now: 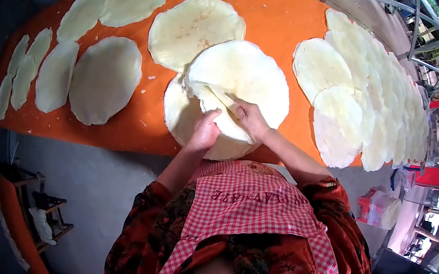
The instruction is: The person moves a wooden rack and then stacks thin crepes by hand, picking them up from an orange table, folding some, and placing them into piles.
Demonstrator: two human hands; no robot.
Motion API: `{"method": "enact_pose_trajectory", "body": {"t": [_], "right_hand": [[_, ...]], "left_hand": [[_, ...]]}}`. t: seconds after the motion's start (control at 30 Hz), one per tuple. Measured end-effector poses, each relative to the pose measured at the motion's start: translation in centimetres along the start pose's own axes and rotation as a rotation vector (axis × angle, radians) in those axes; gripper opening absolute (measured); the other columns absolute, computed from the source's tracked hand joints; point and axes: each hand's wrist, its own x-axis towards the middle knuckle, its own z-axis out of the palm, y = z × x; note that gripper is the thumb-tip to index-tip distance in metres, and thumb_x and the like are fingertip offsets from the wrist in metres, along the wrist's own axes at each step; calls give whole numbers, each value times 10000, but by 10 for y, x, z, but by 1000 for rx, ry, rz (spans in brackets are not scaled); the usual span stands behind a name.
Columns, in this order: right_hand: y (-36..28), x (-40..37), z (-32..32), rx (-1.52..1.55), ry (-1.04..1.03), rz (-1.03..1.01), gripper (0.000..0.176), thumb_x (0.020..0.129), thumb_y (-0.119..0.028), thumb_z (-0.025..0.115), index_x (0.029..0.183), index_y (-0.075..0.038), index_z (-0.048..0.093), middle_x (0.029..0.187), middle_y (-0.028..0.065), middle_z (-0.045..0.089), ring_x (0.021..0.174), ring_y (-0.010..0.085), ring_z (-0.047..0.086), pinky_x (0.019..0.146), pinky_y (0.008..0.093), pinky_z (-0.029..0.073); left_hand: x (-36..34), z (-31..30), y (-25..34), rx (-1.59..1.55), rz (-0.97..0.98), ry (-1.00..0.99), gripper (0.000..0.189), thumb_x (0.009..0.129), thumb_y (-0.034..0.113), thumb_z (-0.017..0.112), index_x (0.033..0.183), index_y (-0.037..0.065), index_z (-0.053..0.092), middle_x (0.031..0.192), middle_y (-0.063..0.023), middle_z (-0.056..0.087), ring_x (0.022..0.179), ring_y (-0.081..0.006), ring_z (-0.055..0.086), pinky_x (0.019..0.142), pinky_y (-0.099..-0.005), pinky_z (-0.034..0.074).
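Observation:
A large round pale flatbread [243, 65] lies in front of me, its near part lifted and folded. My right hand [252, 122] is closed on the raised fold, thumb and fingers pinching it. My left hand [206, 131] grips the near left edge of the same bread, thumb on top and most fingers hidden. Beneath it, another flatbread [179, 112] shows at the lower left, close to the table edge. A browned flatbread [194, 31] touches the stack from behind.
An orange cloth [281, 6] covers the table. More thin flatbreads [106, 80] are spread at the left. At the right, several overlapping flatbreads [338, 119] form a long row. A red stool [368, 207] stands on the floor at the right, a wooden rack [49, 209] at the lower left.

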Motion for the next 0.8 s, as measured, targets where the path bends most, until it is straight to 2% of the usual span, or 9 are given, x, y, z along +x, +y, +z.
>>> {"method": "enact_pose_trajectory", "body": {"t": [0.03, 0.13, 0.23, 0.27, 0.33, 0.47, 0.67, 0.73, 0.8], "right_hand": [[12, 5, 1, 54, 14, 48, 334, 917, -182, 472, 1178, 14, 543, 883, 211, 635, 779, 274, 615, 771, 327, 475], [35, 11, 1, 244, 119, -26, 312, 921, -156, 458, 1141, 41, 559, 767, 92, 598, 685, 147, 534, 674, 280, 455], [95, 44, -24, 812, 32, 118, 164, 898, -143, 487, 808, -49, 587, 705, -31, 497, 657, 48, 451, 580, 242, 415], [65, 39, -53, 510, 186, -63, 168, 890, -172, 507, 789, -55, 571, 693, -21, 508, 641, 59, 453, 572, 244, 414], [58, 68, -126, 337, 158, 85, 168, 853, -197, 572, 741, -73, 554, 673, -6, 551, 610, 83, 508, 543, 264, 437], [-8, 92, -232, -27, 197, 19, 330, 789, -28, 484, 1109, 32, 538, 944, 73, 649, 859, 184, 632, 583, 312, 536], [-106, 21, -119, -538, -9, -180, 164, 807, -73, 473, 914, -27, 590, 843, 153, 623, 797, 315, 604, 746, 384, 472], [-37, 15, -42, -602, -79, -342, 279, 878, -248, 472, 1059, -72, 593, 898, 194, 636, 843, 355, 627, 741, 435, 498], [-13, -6, -1, -542, -129, -318, 321, 844, -161, 500, 1141, -53, 559, 883, 205, 632, 789, 350, 632, 714, 430, 512]], "left_hand": [[-4, 5, 5, -6, -3, 55, 306, 837, 60, 554, 1130, -19, 516, 1103, -108, 574, 1006, -218, 567, 894, -361, 449], [-1, -5, -1, 102, 66, 94, 330, 832, 71, 554, 1146, -10, 497, 1103, -118, 565, 999, -233, 570, 859, -369, 471], [-5, -3, -1, 125, 133, 345, 385, 814, 68, 564, 1178, -2, 463, 1102, -130, 557, 1002, -257, 569, 844, -384, 482], [-4, -8, -2, 129, 126, 377, 389, 812, 82, 571, 1178, 13, 456, 1093, -125, 552, 982, -252, 568, 823, -376, 482], [-4, -23, -4, 144, 105, 438, 399, 809, 110, 583, 1177, 43, 443, 1075, -115, 543, 943, -243, 565, 780, -361, 483], [-9, -32, -2, 102, 23, 471, 412, 801, 99, 601, 1181, 65, 446, 1024, -101, 558, 917, -249, 580, 765, -378, 494], [-28, 9, 13, -158, -39, 16, 489, 902, 295, 393, 1315, 33, 377, 1284, -138, 503, 1153, -291, 497, 949, -441, 390], [-31, 12, 16, -294, -24, -149, 509, 901, 297, 360, 1328, 21, 362, 1307, -144, 483, 1202, -286, 457, 984, -436, 362], [-24, -6, 8, -269, -47, -193, 514, 895, 282, 336, 1332, 11, 353, 1330, -149, 456, 1203, -284, 454, 998, -437, 356]]}}
